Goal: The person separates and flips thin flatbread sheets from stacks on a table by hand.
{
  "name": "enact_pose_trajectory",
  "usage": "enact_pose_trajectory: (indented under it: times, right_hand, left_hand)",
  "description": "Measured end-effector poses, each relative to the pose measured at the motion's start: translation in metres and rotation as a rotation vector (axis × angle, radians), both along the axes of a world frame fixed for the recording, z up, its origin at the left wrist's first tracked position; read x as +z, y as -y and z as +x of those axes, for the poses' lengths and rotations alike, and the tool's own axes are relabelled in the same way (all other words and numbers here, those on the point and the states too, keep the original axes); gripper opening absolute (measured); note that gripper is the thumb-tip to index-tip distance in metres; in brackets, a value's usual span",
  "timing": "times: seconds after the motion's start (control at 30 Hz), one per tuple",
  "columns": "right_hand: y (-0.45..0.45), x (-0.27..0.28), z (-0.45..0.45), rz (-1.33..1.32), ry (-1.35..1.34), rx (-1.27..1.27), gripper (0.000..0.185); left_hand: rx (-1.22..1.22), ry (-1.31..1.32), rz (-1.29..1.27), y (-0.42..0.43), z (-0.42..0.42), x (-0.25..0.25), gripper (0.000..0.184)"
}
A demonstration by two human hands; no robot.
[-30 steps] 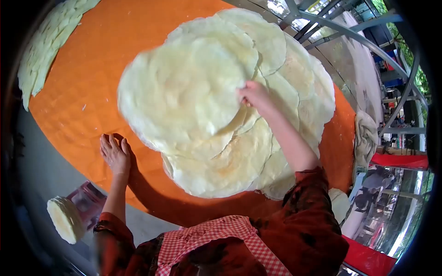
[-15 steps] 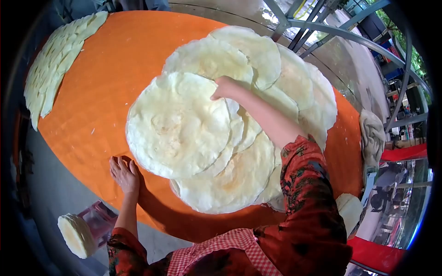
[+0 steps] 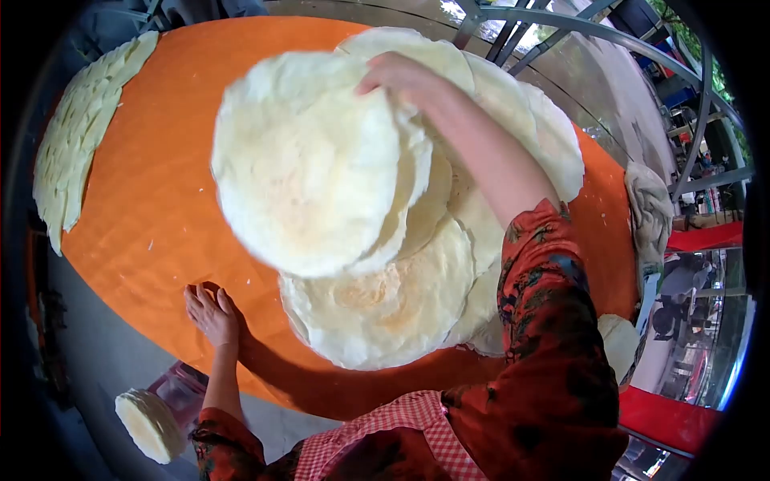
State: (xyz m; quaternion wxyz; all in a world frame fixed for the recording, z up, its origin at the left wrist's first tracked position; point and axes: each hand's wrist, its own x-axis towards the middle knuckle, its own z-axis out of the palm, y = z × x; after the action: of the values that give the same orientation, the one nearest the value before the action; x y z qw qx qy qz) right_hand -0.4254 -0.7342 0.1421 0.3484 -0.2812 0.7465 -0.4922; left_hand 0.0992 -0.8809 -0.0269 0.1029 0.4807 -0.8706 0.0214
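My right hand (image 3: 393, 76) pinches the far right edge of a large round flatbread (image 3: 301, 168), thumb on top and the other fingers out of sight beneath. This flatbread is lifted and slightly blurred, and further thin rounds hang close under it. Below and to the right, overlapping flatbreads (image 3: 385, 297) lie fanned out on the orange table (image 3: 176, 168). My left hand (image 3: 212, 315) rests with fingers spread at the table's near left edge, holding nothing.
Folded strips of pale dough (image 3: 84, 128) line the far left edge. A stack of small rounds (image 3: 150, 425) stands low at the left beside a pinkish clear container (image 3: 180, 390). At the right are a grey cloth (image 3: 650, 208) and a metal frame (image 3: 593, 32).
My right hand has moved away from me, raising the flatbread's far side and uncovering more of the rounds underneath. My left hand stays nearly in place on the table.
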Motion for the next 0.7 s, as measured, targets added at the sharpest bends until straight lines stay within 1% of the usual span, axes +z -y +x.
enact_pose_trajectory:
  times: [0.03,0.07,0.13,0.2,0.3,0.33,0.37,0.4,0.47,0.53,0.6,0.7]
  right_hand:
    - [-0.008,-0.016,-0.031,0.025,0.005,0.021,0.037]
    - [-0.016,-0.047,-0.061,0.05,0.011,0.043,0.037]
    - [-0.03,-0.101,-0.092,0.433,-0.314,-0.097,0.048]
    - [-0.034,-0.133,-0.086,0.797,-0.676,-0.282,0.05]
    - [-0.029,-0.14,-0.086,0.73,-0.617,-0.4,0.049]
    - [-0.026,-0.138,-0.081,0.66,-0.637,-0.346,0.047]
    - [-0.018,-0.124,-0.076,0.592,-0.656,-0.291,0.046]
    - [-0.009,-0.106,-0.07,0.522,-0.68,-0.237,0.045]
    - [0.016,-0.067,-0.048,0.473,-0.787,-0.041,0.04]
    - [0.031,-0.017,-0.03,-0.005,-0.466,0.009,0.033]
    - [0.012,0.055,0.001,-0.246,0.041,0.019,0.026]
    - [-0.038,0.078,0.005,-0.287,0.061,-0.056,0.03]
  left_hand:
    - [0.001,-0.003,-0.001,0.001,-0.002,0.0,0.051]
    - [0.003,-0.004,-0.002,0.002,-0.002,0.0,0.051]
    - [-0.015,-0.003,-0.027,0.004,0.002,-0.006,0.051]
    - [-0.025,0.009,-0.046,0.005,0.002,-0.007,0.051]
    - [-0.009,0.019,-0.018,0.004,0.002,-0.004,0.052]
    - [-0.011,0.016,-0.017,0.003,0.002,-0.002,0.052]
    - [-0.012,0.012,-0.012,0.002,0.0,0.001,0.053]
    - [-0.011,0.002,-0.008,0.0,-0.001,0.002,0.053]
    - [-0.004,0.02,-0.016,-0.001,0.001,-0.001,0.053]
    - [-0.011,0.022,-0.032,0.006,-0.002,-0.002,0.052]
    - [-0.016,0.025,-0.024,0.005,0.002,-0.004,0.052]
    - [-0.017,-0.007,-0.013,0.003,0.001,-0.003,0.052]
